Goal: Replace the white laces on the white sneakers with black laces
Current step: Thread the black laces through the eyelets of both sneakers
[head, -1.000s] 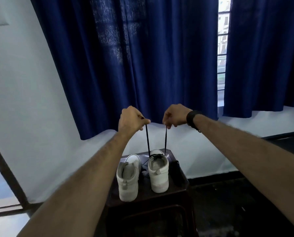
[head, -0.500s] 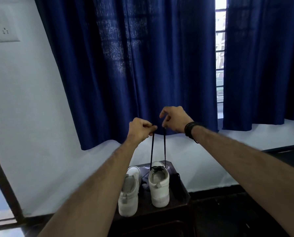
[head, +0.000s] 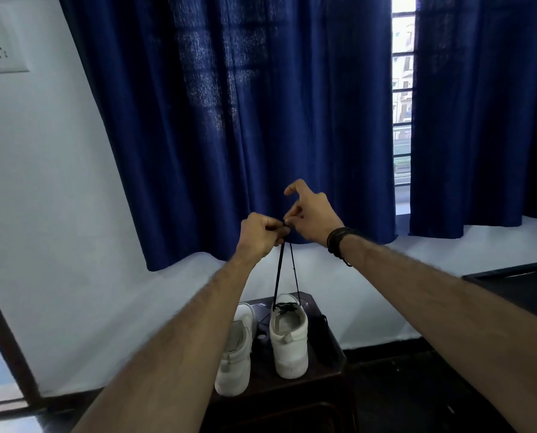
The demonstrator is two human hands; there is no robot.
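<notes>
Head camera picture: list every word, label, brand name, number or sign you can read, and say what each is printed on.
None can be read.
White sneakers: no brand mark or label shows.
Wall socket plate: only holes and a switch, no lettering.
Wristband on the right hand: plain, no text visible.

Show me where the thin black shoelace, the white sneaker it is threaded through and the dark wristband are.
thin black shoelace (head: 278,273): head view, on the left taut strand.
white sneaker with black lacing (head: 289,348): head view, on its heel.
dark wristband (head: 338,241): head view, on the band around the right wrist.
</notes>
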